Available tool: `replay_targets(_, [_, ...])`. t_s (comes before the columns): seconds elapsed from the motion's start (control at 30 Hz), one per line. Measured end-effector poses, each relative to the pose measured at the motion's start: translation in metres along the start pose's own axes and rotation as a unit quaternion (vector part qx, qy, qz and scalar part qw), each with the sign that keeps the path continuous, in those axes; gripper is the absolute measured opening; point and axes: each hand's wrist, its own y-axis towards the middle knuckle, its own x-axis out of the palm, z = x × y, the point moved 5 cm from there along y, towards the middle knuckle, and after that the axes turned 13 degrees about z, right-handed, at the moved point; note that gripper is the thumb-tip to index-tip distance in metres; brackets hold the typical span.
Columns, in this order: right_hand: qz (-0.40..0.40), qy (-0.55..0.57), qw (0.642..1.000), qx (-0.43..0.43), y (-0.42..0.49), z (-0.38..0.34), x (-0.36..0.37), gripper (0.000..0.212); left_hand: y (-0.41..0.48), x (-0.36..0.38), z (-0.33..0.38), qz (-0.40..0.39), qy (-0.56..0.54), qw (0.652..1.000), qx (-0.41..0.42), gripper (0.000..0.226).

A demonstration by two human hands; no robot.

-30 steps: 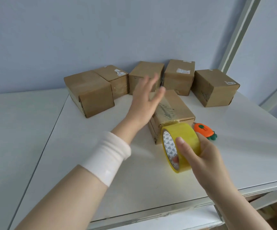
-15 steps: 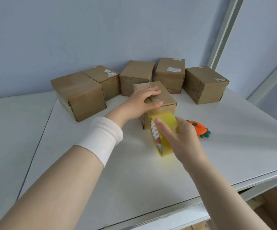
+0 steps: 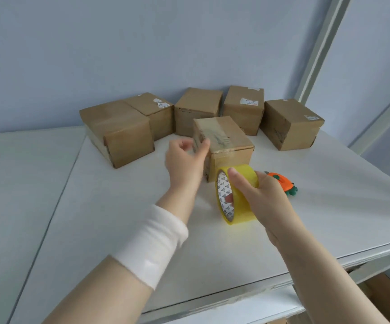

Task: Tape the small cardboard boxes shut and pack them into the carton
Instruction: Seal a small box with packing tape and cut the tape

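In front of the middle box, the right hand (image 3: 266,197) has the yellow tape roll (image 3: 241,211) firmly in its grasp. The thumb is hooked over the top of the rim and a fingertip shows through the core. The roll stands on edge, low over the white table (image 3: 119,218) (contact with the surface not clear). Its upper rim meets the lower front face of the middle box (image 3: 226,136). A clear strip of tape runs along the box top and over the front edge, down toward the roll.

The left hand (image 3: 184,160) is at the box's left side. Its thumb lies against the upper left edge and the other fingers are curled beside the left face. The hand is blurred, so I cannot tell whether it grips or only touches. There is a white cuff (image 3: 152,244) on that forearm.

Just right of the right hand, an orange carrot-shaped object (image 3: 280,181) with a green end lies on the table.

Behind these, along the blue-grey wall, are five more closed brown boxes:
- The large left box (image 3: 119,129) touches the second box (image 3: 152,108), which has a white label.
- The third box (image 3: 198,106) is plain.
- The fourth box (image 3: 245,106) is labelled.
- The right-end box (image 3: 292,122) is labelled and turned at an angle.

Some brown cardboard (image 3: 385,298) shows below the table's right corner. What it is cannot be told.
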Motion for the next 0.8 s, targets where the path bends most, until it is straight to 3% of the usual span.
replay_targets(0.07, [-0.006, -0.001, 1.0, -0.004, 0.0, 0.0, 0.0, 0.027, -0.019, -0.002, -0.01, -0.074, 0.012, 0.993, -0.092, 0.025])
replay_targets(0.17, [-0.018, -0.031, 0.999, -0.031, 0.002, 0.0, -0.001, 0.029, -0.038, 0.001, -0.013, -0.172, 0.042, 0.972, -0.155, 0.024])
replay_targets(0.33, [-0.1, -0.106, 0.989, -0.019, 0.014, 0.004, -0.008, 0.05, -0.047, 0.006, -0.008, -0.145, 0.03, 0.961, -0.231, 0.027])
replay_targets(0.43, [-0.073, -0.086, 0.992, -0.054, 0.039, 0.005, -0.04, 0.04, -0.051, 0.007, -0.004, -0.13, -0.007, 0.96, -0.246, 0.022])
replay_targets(0.53, [0.051, -0.309, 0.937, -0.152, 0.073, 0.018, -0.08, 0.039, -0.05, 0.007, -0.001, -0.11, -0.015, 0.962, -0.25, 0.019])
replay_targets(0.67, [0.017, -0.456, 0.883, -0.112, 0.091, 0.044, -0.09, 0.05, -0.049, 0.009, 0.001, -0.097, -0.018, 0.965, -0.243, 0.013])
replay_targets(0.73, [0.021, -0.443, 0.888, -0.124, 0.092, 0.046, -0.088, 0.046, -0.049, 0.009, 0.002, -0.099, -0.024, 0.965, -0.243, 0.011])
replay_targets(0.8, [0.029, -0.356, 0.925, -0.128, 0.091, 0.042, -0.087, 0.036, -0.048, 0.009, 0.001, -0.102, -0.038, 0.964, -0.243, 0.009])
